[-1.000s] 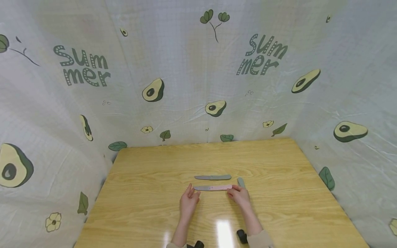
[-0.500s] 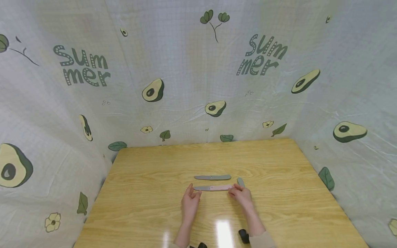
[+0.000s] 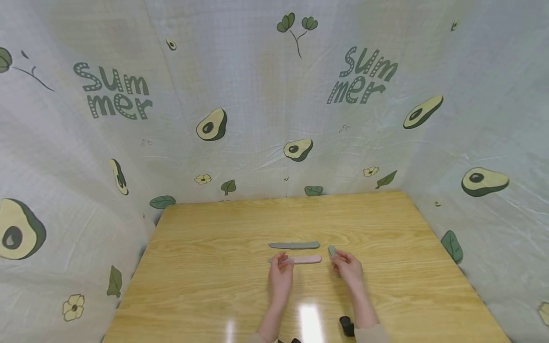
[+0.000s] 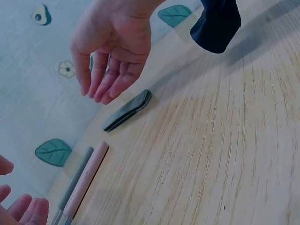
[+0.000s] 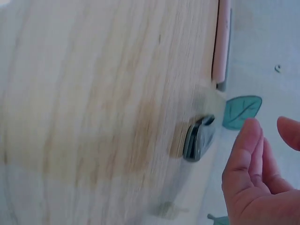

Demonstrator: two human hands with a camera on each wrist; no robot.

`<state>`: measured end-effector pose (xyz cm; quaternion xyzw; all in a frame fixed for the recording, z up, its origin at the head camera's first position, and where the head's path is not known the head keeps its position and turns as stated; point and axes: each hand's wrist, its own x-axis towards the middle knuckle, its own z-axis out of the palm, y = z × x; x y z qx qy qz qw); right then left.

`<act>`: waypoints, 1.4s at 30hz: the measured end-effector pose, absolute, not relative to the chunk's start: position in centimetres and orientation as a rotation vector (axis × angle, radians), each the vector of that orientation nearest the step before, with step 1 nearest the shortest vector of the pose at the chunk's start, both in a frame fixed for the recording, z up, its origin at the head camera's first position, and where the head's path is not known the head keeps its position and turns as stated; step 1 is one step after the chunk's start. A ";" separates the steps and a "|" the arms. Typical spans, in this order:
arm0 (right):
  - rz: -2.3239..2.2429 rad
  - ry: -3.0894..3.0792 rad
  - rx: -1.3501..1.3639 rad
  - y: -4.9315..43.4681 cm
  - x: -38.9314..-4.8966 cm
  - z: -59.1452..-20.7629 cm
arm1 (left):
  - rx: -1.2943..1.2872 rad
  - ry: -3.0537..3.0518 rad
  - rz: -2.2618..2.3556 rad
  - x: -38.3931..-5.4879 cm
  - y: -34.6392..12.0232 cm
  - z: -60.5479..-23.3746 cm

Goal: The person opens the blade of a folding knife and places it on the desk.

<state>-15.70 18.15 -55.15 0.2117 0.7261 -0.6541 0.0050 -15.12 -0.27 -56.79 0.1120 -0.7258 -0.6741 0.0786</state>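
Two unfolded pocket knives lie side by side on the wooden table. The grey-green knife (image 3: 295, 245) is farther away and the pink knife (image 3: 306, 259) nearer, both with blades to the left. My left hand (image 3: 280, 278) hovers over the pink knife's blade and partly hides it; its fingers are loosely bent and hold nothing. To the right lies a folded grey-green pocket knife (image 4: 127, 111). Above it hangs my right hand (image 4: 115, 44), fingers relaxed and pointing down, with a gap to the knife in the left wrist view. The right wrist view also shows the folded knife (image 5: 199, 139) apart from the fingers.
The wooden table (image 3: 206, 267) ends at a white cloth backdrop (image 3: 253, 81) printed with avocados and leaves, which rises behind and on both sides. A black wrist camera (image 3: 346, 326) sits by my right forearm.
My right hand has let go of the pink knife's handle and moved right to above the folded knife. My left hand has shifted right, from the blade tip to over the blade.
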 end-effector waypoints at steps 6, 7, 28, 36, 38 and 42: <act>-2.055 2.358 0.738 19.5 -15.7 -55.5 | 0.246 -2.213 -2.098 -15.5 2.0 -56.7; -2.055 2.370 0.745 19.6 -15.7 -55.5 | 0.229 -2.211 -2.121 -15.6 2.4 -56.7; -1.924 2.388 0.642 21.4 -16.4 -56.6 | 0.180 -2.271 -2.290 -16.8 7.8 -58.3; -1.974 2.324 0.637 21.6 -16.7 -56.8 | 0.187 -2.237 -2.365 -17.0 8.8 -59.1; -1.979 2.304 0.635 21.6 -16.8 -56.8 | 0.215 -2.201 -2.410 -17.1 9.0 -59.1; -2.004 2.262 0.631 21.5 -16.8 -56.6 | 0.250 -2.172 -2.429 -17.2 9.4 -59.1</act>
